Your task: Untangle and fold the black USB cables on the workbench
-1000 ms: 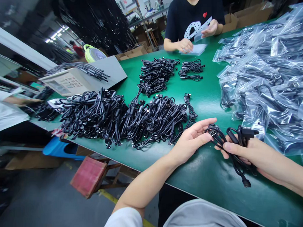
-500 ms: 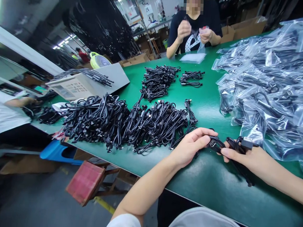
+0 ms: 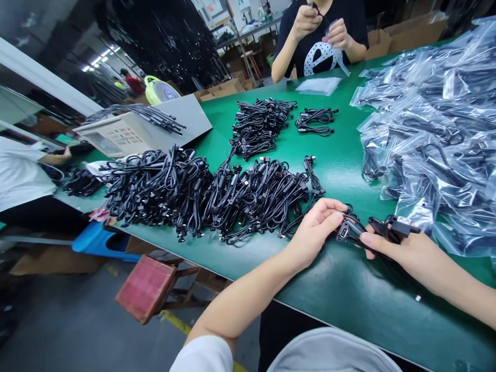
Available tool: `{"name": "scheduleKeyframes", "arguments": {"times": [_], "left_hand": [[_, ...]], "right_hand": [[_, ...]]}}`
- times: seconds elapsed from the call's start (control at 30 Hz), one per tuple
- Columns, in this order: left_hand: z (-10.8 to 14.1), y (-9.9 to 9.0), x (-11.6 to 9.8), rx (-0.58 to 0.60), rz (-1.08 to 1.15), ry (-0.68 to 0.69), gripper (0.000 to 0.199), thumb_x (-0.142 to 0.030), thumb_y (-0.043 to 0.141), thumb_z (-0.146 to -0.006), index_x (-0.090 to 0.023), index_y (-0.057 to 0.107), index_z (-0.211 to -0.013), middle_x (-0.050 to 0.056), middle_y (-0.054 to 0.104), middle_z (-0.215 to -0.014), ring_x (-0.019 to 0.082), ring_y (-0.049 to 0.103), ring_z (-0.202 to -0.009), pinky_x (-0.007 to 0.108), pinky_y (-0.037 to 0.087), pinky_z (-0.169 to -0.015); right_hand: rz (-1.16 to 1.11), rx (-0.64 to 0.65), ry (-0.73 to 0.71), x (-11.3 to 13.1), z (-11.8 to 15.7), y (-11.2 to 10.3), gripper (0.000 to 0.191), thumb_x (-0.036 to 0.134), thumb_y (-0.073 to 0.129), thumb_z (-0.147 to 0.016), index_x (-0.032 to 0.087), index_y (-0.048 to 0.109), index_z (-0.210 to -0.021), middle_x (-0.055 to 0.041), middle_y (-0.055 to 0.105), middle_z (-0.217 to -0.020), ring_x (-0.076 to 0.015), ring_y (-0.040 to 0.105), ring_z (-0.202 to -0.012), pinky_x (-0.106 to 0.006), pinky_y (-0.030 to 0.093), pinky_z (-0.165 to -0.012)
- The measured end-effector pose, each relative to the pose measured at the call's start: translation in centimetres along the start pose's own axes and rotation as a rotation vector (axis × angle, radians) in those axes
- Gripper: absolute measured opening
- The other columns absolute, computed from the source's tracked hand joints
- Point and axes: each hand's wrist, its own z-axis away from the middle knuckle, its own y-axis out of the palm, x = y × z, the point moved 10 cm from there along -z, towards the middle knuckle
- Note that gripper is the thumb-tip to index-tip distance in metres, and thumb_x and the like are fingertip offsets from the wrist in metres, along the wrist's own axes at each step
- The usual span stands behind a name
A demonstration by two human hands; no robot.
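Between my hands is a black cable bundle [image 3: 354, 233], folded in loops, over the front of the green table. The fingers and thumb of my left hand [image 3: 316, 227] pinch its left end beside a flat connector whose contacts face me. My right hand [image 3: 398, 253] is closed round the other part, with a dark USB plug [image 3: 404, 226] sticking out above its fingers and a cable end hanging below. Left of my left hand lies a large heap of black cables [image 3: 255, 200]. To the right of my right hand are cables in clear plastic bags [image 3: 441, 133].
Across the green table [image 3: 342, 170], a person [image 3: 322, 42] holds a small bag and cable. Smaller cable piles [image 3: 260, 127] lie in the middle. A grey machine [image 3: 148, 128] stands left, near another person's sleeve [image 3: 12, 167]. A red stool [image 3: 145, 288] is below the table's edge.
The connector near my left fingers has turned and dropped slightly. A cable end below my right hand has swung right. The person opposite has raised the hands.
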Motion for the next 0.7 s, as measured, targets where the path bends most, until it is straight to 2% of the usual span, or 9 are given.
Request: {"name": "scheduleKeyframes", "arguments": {"times": [0.07,0.13,0.23,0.33,0.4,0.47,0.57,0.63,0.7], "left_hand": [[-0.1,0.2,0.5,0.027,0.085,-0.051,0.034,-0.04,0.078,-0.084,-0.018,0.062,-0.105,-0.001,0.067,-0.086,0.01,0.06,-0.078,0.023,0.046,-0.078],[-0.1,0.4,0.4,0.054,0.091,-0.044,0.032,-0.04,0.075,-0.086,-0.02,0.061,-0.106,-0.001,0.067,-0.087,0.01,0.061,-0.078,0.022,0.046,-0.077],[0.2,0.3,-1.2,0.05,-0.137,0.107,0.023,-0.041,0.065,-0.095,-0.021,0.066,-0.105,0.002,0.069,-0.098,0.013,0.063,-0.094,0.026,0.048,-0.091],[0.9,1.3,-2.3,0.132,-0.386,0.228,0.033,-0.042,0.068,-0.093,-0.022,0.069,-0.119,0.007,0.067,-0.124,0.02,0.063,-0.114,0.032,0.048,-0.104],[1.1,1.7,-2.6,0.173,-0.459,0.27,0.044,-0.041,0.076,-0.087,-0.023,0.067,-0.126,0.009,0.065,-0.13,0.022,0.063,-0.116,0.034,0.052,-0.101],[1.1,1.8,-3.1,0.177,-0.519,0.327,0.044,-0.038,0.077,-0.086,-0.024,0.068,-0.126,0.01,0.065,-0.13,0.023,0.064,-0.119,0.034,0.055,-0.097],[0.9,2.1,-3.8,0.223,-0.586,0.405,0.04,-0.037,0.078,-0.086,-0.023,0.07,-0.122,0.011,0.064,-0.139,0.026,0.06,-0.13,0.039,0.052,-0.106],[0.9,2.3,-4.2,0.27,-0.596,0.441,0.04,-0.036,0.08,-0.083,-0.022,0.07,-0.119,0.011,0.065,-0.139,0.027,0.06,-0.131,0.043,0.047,-0.113],[0.9,2.4,-4.3,0.292,-0.593,0.453,0.041,-0.037,0.082,-0.081,-0.021,0.071,-0.117,0.011,0.07,-0.13,0.026,0.064,-0.126,0.041,0.048,-0.112]], "right_hand": [[0.005,-0.036,0.004,0.0,0.0,-0.2,0.052,0.072,0.069,-0.078,0.025,0.065,-0.055,0.0016,0.051,-0.054,-0.0155,0.044,-0.052,-0.031,0.038,-0.057],[0.0,-0.074,0.021,-0.2,0.2,-0.5,0.052,0.072,0.07,-0.076,0.025,0.064,-0.055,0.0022,0.049,-0.052,-0.0157,0.045,-0.052,-0.031,0.039,-0.057],[0.013,-0.115,0.048,-0.1,0.4,-1.1,0.052,0.074,0.07,-0.074,0.024,0.065,-0.057,0.0011,0.055,-0.055,-0.0182,0.051,-0.056,-0.032,0.041,-0.061],[0.036,-0.143,0.072,0.2,0.4,-1.8,0.057,0.079,0.067,-0.071,0.023,0.068,-0.061,-0.0019,0.067,-0.066,-0.0225,0.059,-0.067,-0.035,0.044,-0.069],[0.045,-0.137,0.081,0.3,0.3,-2.0,0.06,0.082,0.064,-0.07,0.023,0.068,-0.06,-0.0026,0.068,-0.068,-0.024,0.06,-0.07,-0.036,0.044,-0.071],[0.064,-0.113,0.072,0.3,0.2,-1.9,0.06,0.082,0.061,-0.072,0.023,0.065,-0.058,-0.0021,0.067,-0.067,-0.0242,0.06,-0.07,-0.036,0.044,-0.072],[0.107,-0.078,0.054,-0.2,-0.1,-1.6,0.056,0.077,0.059,-0.078,0.024,0.065,-0.06,-0.0021,0.068,-0.071,-0.0253,0.062,-0.074,-0.037,0.045,-0.075],[0.118,-0.053,0.07,-0.8,-0.2,-1.4,0.049,0.072,0.065,-0.077,0.024,0.069,-0.068,-0.002,0.071,-0.076,-0.0266,0.065,-0.078,-0.036,0.047,-0.074],[0.102,-0.019,0.047,-0.8,-0.2,-1.0,0.042,0.066,0.073,-0.073,0.025,0.074,-0.082,-0.001,0.074,-0.083,-0.0271,0.067,-0.081,-0.034,0.049,-0.071]]}}
